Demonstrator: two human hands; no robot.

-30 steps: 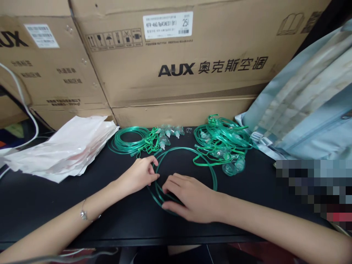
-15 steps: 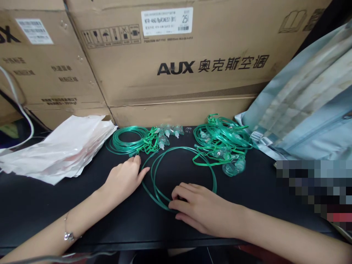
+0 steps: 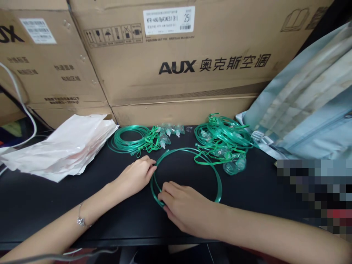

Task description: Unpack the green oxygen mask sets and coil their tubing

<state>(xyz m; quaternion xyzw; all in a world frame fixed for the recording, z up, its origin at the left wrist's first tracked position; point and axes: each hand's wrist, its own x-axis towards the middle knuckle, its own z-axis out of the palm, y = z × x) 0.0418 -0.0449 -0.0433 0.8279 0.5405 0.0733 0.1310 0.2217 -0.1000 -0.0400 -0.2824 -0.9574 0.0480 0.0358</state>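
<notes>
Loops of green plastic tubing [image 3: 219,183] lie as a wide ring on the black table. My left hand [image 3: 143,170] pinches the ring's left side between thumb and fingers. At the lower left of the ring, my right hand [image 3: 183,205] is closed around the strands, its palm turned down. Behind my left hand is a coil of green tubing [image 3: 129,137]. Beside that coil lie green elastic straps [image 3: 152,141] and several small clear plastic pieces with white tips [image 3: 169,131].
A tangled pile of green tubing and clear cups [image 3: 224,135] lies at the back right. White plastic packets [image 3: 66,143] are stacked at the left. Cardboard boxes [image 3: 178,84] stand along the back, and a light blue bag [image 3: 305,110] leans at the right.
My left hand has moved right and closed on the ring's left side. My right hand has slid slightly left along the tubing, and the loose loops are drawn closer together.
</notes>
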